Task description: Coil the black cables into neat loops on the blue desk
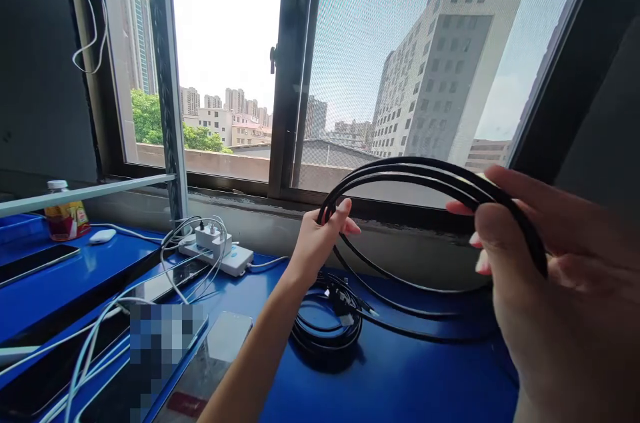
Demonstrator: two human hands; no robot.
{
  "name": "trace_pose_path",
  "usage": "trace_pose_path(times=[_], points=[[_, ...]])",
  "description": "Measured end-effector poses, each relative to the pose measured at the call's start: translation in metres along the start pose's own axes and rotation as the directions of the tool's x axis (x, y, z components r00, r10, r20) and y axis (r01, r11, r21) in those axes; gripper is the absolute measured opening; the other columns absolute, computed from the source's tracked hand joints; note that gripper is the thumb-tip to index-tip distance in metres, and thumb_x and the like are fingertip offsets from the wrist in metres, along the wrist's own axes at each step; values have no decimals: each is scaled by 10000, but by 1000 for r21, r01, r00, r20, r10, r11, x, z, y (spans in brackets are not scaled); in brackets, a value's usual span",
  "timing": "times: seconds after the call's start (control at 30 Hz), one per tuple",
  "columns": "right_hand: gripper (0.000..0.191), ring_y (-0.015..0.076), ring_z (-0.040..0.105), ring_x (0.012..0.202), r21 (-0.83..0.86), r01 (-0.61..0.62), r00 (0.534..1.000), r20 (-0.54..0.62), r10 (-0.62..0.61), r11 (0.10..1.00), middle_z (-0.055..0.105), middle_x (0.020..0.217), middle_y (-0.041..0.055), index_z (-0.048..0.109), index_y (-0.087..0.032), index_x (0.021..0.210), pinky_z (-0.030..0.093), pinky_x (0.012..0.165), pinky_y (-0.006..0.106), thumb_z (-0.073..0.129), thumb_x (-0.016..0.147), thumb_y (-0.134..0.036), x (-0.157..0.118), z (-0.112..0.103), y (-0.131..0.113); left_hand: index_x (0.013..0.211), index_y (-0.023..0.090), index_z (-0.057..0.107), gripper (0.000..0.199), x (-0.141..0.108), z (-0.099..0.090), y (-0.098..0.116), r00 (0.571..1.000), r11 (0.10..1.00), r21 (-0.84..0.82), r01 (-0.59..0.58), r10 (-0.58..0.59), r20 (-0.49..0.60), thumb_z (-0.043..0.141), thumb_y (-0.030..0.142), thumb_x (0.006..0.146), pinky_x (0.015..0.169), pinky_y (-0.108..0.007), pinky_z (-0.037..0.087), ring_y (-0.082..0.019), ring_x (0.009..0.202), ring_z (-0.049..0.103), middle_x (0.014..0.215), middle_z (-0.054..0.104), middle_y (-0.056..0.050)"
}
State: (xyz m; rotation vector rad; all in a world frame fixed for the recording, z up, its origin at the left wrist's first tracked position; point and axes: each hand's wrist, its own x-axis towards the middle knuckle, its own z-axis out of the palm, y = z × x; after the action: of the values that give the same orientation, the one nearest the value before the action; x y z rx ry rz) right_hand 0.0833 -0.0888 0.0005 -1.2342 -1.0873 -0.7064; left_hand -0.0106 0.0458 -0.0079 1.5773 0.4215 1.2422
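Several loops of a black cable (410,168) arch between my two hands above the blue table. My left hand (320,236) is wrapped round the bundled loops at their left end, thumb pointing up. On the right, close to the camera, my right hand (530,270) grips the same loops between thumb and fingers. The lower strands of the cable hang in wide curves below the hands, and their right ends pass behind my right hand. Beneath my left hand, a coil of black cable (327,343) with a plug lies on the table; I cannot tell whether it joins the held cable.
A white power strip (235,260) with chargers and tangled white cords sits left of centre. Phones or tablets (165,350) lie at the front left. A bottle (57,210) and white mouse (103,236) stand farther left, near a metal shelf post (170,76). A window fills the back.
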Motion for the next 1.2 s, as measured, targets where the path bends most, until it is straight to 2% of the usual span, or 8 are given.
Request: trace_pose_path(times=[0.1,0.27,0.4,0.57,0.8,0.9,1.03,1.2], points=[[400,184,644,642,81,-111,993,-21,114,990,679,751,11,703,-304,1054,524,541,293,713,724,-529,8,3,-4,360,208,359,556,-1,-3,5,995,981,-171,89,-97,-36,576,553,738,467,-213,408,-107,420,509,349,353,36],[528,181,644,643,-47,-31,982,185,39,998,694,804,28,671,-283,1137,480,421,228,714,680,-544,14,5,5,389,214,279,549,-2,-7,9,974,978,-201,55,-97,-205,676,511,625,322,-184,170,-24,290,231,328,234,95],[476,175,648,631,-40,-35,979,199,43,999,693,796,34,678,-265,1113,471,410,215,671,719,-531,14,7,3,422,216,291,513,-7,-4,13,969,999,-48,15,-27,-245,651,508,642,346,-210,140,-37,341,206,367,252,81],[417,133,550,400,86,-128,940,329,93,988,610,536,-19,703,-279,1057,434,358,216,655,749,-557,10,7,-2,424,192,277,435,-17,5,22,942,938,291,-188,256,-217,514,378,738,455,-240,200,-74,481,201,469,207,46],[382,134,559,403,65,-141,964,237,122,988,630,543,-16,734,-281,936,427,364,214,715,678,-562,13,4,0,395,184,324,451,-22,1,27,884,814,543,-207,393,-253,545,355,750,474,-245,202,-84,471,205,430,221,52],[376,121,519,365,43,-151,949,287,133,988,641,562,-12,729,-256,948,405,357,225,692,697,-534,16,6,2,384,193,327,447,-21,-2,26,891,865,457,-206,359,-277,533,343,751,432,-235,208,-70,400,266,392,251,51],[349,102,434,288,59,-199,884,441,153,978,465,355,-54,735,-210,857,388,368,218,608,770,-523,14,13,2,397,216,312,419,-20,-4,26,951,985,124,-118,148,-272,559,365,701,345,-220,197,-60,292,296,329,289,65],[400,43,283,250,220,-448,844,425,329,866,344,356,-86,736,-207,887,188,270,164,638,741,-566,9,13,-3,414,216,318,388,-17,4,20,967,994,-110,-19,-10,-255,605,362,630,316,-191,177,-34,266,248,309,255,92]])
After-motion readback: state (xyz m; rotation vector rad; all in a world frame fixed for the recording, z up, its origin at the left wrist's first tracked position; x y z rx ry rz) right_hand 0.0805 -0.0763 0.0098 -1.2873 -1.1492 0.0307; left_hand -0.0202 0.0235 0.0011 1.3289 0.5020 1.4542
